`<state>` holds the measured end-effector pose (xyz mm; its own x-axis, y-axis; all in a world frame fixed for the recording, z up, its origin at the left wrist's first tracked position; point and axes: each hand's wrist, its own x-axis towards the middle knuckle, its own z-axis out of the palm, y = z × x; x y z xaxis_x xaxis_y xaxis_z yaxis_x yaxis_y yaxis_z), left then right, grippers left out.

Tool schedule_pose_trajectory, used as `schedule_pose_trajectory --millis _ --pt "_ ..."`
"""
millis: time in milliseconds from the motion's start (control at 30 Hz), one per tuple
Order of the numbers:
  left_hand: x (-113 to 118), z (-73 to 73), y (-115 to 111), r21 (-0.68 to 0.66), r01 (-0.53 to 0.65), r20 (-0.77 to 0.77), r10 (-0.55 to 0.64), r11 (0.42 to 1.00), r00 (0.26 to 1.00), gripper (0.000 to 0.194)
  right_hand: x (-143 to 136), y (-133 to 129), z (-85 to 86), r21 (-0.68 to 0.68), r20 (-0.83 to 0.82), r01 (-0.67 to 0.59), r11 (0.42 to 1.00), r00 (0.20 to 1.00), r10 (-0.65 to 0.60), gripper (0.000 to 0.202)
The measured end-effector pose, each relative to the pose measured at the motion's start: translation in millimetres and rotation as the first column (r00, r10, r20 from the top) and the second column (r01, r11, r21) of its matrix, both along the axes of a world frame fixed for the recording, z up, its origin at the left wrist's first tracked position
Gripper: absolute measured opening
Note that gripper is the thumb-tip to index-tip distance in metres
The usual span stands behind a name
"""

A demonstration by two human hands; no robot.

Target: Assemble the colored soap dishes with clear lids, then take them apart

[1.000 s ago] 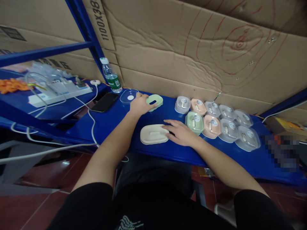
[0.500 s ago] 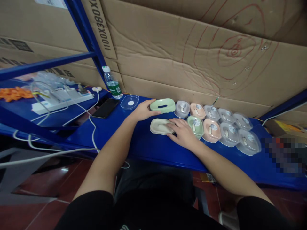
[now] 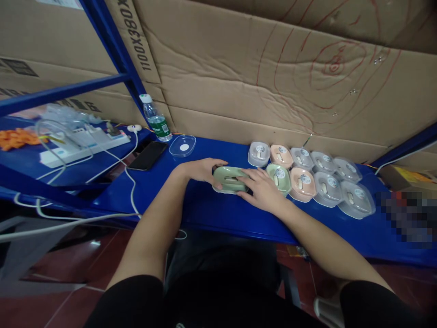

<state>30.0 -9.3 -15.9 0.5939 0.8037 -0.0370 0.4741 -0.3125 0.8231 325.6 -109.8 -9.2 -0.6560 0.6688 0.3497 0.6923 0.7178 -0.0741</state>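
Green tray (image 3: pixel 229 186) sits low in the middle of the desk (image 3: pixel 218 218), between the two hands, slot facing up. Pale piece (image 3: pixel 231 179) shows through the slot; the rest of it is covered.

Left hand (image 3: pixel 204 173) has the tray's left end — thumb on the near side, fingers on the far side, closed on it. Right hand (image 3: pixel 262 187) lies over the right end, fingers a bit spread across the rim, thumb low at the near corner. Can't tell if those fingers grip or only rest.

Tightest spot is on the right: green lidded box (image 3: pixel 280 178) is just beside the right hand, which overlaps its near-left edge in view. It starts the front row; next are peach box (image 3: pixel 302 184) and two grey boxes (image 3: pixel 327 189). Back row of five has grey, peach, then three grey, close to the cardboard wall (image 3: pixel 211 68).

Left side is looser — clear lid (image 3: pixel 182 146) with a white disc lies behind the left hand, apart from it. Past it are bottle (image 3: pixel 159 125), upright, and black phone (image 3: pixel 148 156), flat. Power strip (image 3: pixel 85 148) and white cables sit further left, beyond the phone.
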Motion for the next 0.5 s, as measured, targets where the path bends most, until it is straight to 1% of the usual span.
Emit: schedule_pose_trajectory --millis 67,133,200,233,300,367,433,500 --pt "1 -2.8 2 0.036 -0.028 -0.026 0.029 0.999 0.999 0.075 -3 -1 -3.8 -0.041 0.017 -0.037 0.998 0.999 0.037 0.047" --pt "4 -6.2 6 0.129 -0.075 -0.058 0.083 0.989 0.995 0.07 -5 0 -8.2 -0.067 0.026 -0.062 0.996 0.998 0.064 0.048" --pt "6 -8.3 9 0.231 -0.182 -0.049 0.198 0.956 0.979 0.064 -5 2 -12.3 -0.085 0.028 -0.076 0.993 0.996 0.079 0.05" --pt "6 -8.4 11 0.277 -0.255 -0.032 0.274 0.926 0.961 0.063 -5 3 -13.9 -0.093 0.031 -0.085 0.992 0.996 0.088 0.051" --pt "3 -6.8 14 0.373 -0.403 -0.001 0.435 0.836 0.901 0.064 -4 5 -15.7 -0.108 0.046 -0.103 0.989 0.993 0.109 0.055" --pt "-4 -3.7 15 0.47 -0.514 -0.003 0.583 0.718 0.812 0.062 -4 5 -15.8 -0.119 0.069 -0.115 0.986 0.99 0.124 0.06" --pt "-13 -1.0 14 0.532 -0.584 -0.047 0.71 0.613 0.703 0.058 -5 3 -14.6 -0.123 0.094 -0.11 0.986 0.988 0.122 0.063" --pt "-22 0.3 13 0.552 -0.634 -0.111 0.802 0.541 0.588 0.058 -7 1 -13.1 -0.116 0.115 -0.097 0.989 0.987 0.11 0.064"
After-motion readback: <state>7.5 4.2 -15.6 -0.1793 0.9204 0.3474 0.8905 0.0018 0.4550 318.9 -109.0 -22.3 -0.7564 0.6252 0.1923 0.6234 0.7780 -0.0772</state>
